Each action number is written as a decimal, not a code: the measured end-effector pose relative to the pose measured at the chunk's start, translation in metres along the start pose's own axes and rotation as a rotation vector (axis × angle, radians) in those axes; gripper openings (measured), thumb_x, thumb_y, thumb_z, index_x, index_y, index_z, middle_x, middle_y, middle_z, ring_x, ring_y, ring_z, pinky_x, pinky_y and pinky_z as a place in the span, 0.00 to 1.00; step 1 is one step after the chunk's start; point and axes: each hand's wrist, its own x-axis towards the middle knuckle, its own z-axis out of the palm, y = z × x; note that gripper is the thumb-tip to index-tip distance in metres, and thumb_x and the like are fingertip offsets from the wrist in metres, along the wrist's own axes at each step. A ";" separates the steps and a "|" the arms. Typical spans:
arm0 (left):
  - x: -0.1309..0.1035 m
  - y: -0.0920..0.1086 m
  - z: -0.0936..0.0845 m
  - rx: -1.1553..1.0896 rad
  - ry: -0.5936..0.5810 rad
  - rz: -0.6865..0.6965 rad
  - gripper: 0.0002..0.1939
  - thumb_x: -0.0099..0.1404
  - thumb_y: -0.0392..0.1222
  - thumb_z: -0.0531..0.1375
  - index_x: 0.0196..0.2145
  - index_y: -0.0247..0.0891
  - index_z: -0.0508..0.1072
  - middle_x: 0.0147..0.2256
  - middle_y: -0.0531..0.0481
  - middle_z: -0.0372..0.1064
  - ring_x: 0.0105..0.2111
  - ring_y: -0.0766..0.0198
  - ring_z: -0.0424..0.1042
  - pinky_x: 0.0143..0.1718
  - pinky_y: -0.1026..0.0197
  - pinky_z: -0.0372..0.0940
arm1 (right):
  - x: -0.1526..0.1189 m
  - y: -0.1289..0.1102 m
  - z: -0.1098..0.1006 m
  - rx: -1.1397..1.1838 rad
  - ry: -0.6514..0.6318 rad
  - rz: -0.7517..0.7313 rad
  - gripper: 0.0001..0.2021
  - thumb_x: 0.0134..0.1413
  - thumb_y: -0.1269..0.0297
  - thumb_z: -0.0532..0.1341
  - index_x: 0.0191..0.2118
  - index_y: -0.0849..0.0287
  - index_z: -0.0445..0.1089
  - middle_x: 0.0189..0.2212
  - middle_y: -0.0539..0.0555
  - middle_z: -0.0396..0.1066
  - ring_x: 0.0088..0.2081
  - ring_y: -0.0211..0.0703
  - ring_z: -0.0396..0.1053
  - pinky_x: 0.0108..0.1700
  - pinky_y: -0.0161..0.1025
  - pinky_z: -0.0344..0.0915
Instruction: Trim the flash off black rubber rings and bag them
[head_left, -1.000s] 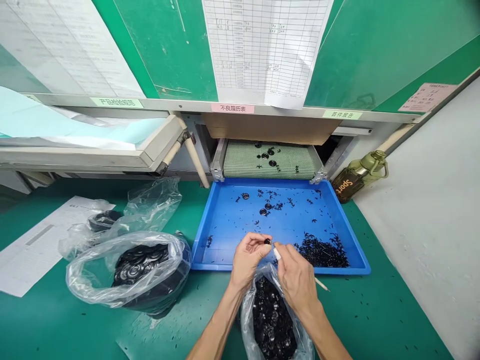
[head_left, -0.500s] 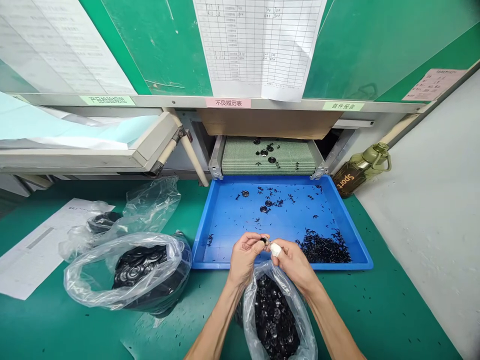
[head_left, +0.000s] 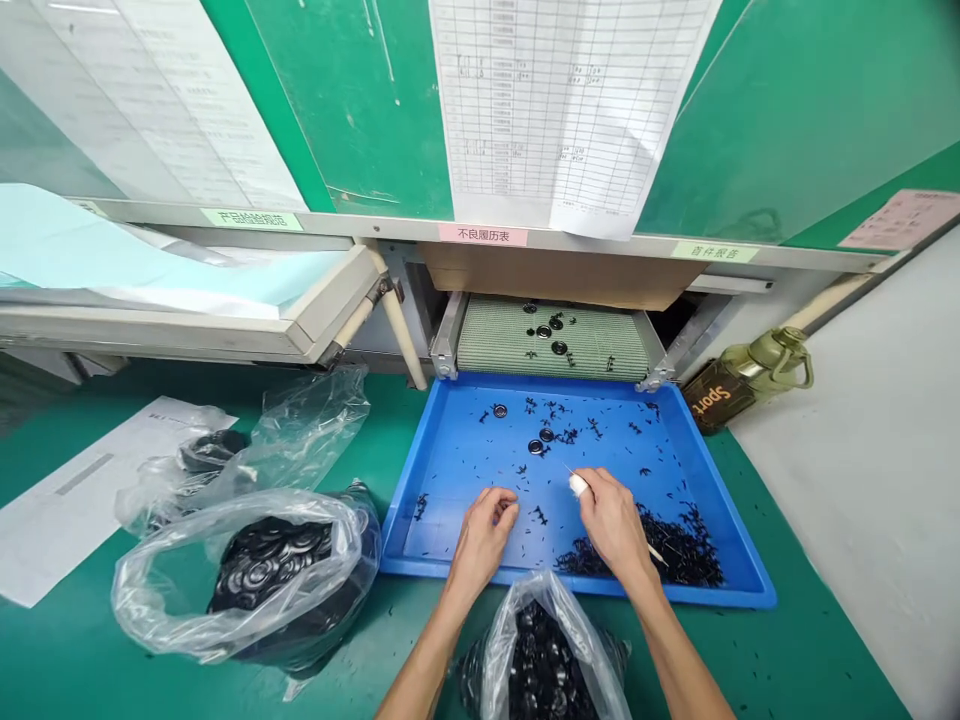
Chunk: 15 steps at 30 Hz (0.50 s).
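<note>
My left hand (head_left: 484,532) hovers over the near part of the blue tray (head_left: 442,470). Its fingers are loosely curled, thumb and fingertips slightly apart, with nothing visible between them. My right hand (head_left: 611,520), a white wrap on one finger, is closed around a thin pointed pick (head_left: 655,556). The pick's pale end sticks out behind the hand, and its fine tip points at a pair of black rubber rings (head_left: 535,447). Black scraps (head_left: 679,550) are heaped at the tray's near right. Below my hands stands a clear bag of small black parts (head_left: 551,660).
A bigger clear bag of black rings (head_left: 270,560) stands at left, by a crumpled plastic bag (head_left: 315,420) and a paper sheet (head_left: 82,500). Behind the tray, a green mesh conveyor (head_left: 487,345) carries rings and scraps. A green bottle (head_left: 750,375) leans at the right wall.
My hands were together on a small black piece; they have moved apart, and that piece is no longer in them. Scraps now lie in the tray between them. The view has shifted slightly.
</note>
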 end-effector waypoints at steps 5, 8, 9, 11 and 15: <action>0.009 -0.009 -0.001 -0.360 0.014 -0.193 0.13 0.57 0.48 0.57 0.35 0.37 0.69 0.26 0.51 0.67 0.23 0.66 0.65 0.26 0.63 0.60 | 0.074 -0.017 -0.014 -0.063 0.054 -0.068 0.15 0.58 0.69 0.47 0.38 0.57 0.71 0.28 0.52 0.66 0.29 0.39 0.63 0.32 0.34 0.53; 0.013 -0.011 -0.002 -0.510 0.070 -0.235 0.10 0.55 0.43 0.56 0.34 0.36 0.68 0.29 0.49 0.68 0.26 0.65 0.66 0.25 0.64 0.59 | 0.136 -0.037 -0.022 -0.166 0.084 -0.116 0.15 0.58 0.69 0.47 0.41 0.58 0.71 0.32 0.54 0.67 0.34 0.41 0.65 0.35 0.34 0.54; 0.013 -0.011 -0.004 -0.531 0.091 -0.244 0.09 0.53 0.41 0.56 0.32 0.36 0.69 0.29 0.49 0.68 0.27 0.65 0.66 0.25 0.64 0.59 | 0.156 -0.045 -0.022 -0.211 0.082 -0.120 0.16 0.58 0.70 0.47 0.42 0.58 0.70 0.35 0.55 0.68 0.36 0.42 0.65 0.36 0.34 0.54; 0.014 -0.012 -0.006 -0.547 0.127 -0.259 0.08 0.51 0.37 0.55 0.31 0.36 0.70 0.27 0.49 0.68 0.27 0.65 0.64 0.26 0.65 0.58 | 0.194 -0.058 -0.022 -0.282 0.065 -0.116 0.17 0.57 0.72 0.47 0.44 0.59 0.70 0.39 0.58 0.67 0.38 0.44 0.66 0.37 0.35 0.55; 0.013 -0.012 -0.012 -0.592 0.185 -0.279 0.09 0.49 0.35 0.57 0.31 0.36 0.72 0.28 0.50 0.69 0.28 0.66 0.64 0.28 0.66 0.57 | 0.242 -0.075 -0.019 -0.312 0.007 -0.122 0.14 0.55 0.74 0.50 0.42 0.62 0.71 0.39 0.60 0.68 0.37 0.45 0.67 0.36 0.35 0.56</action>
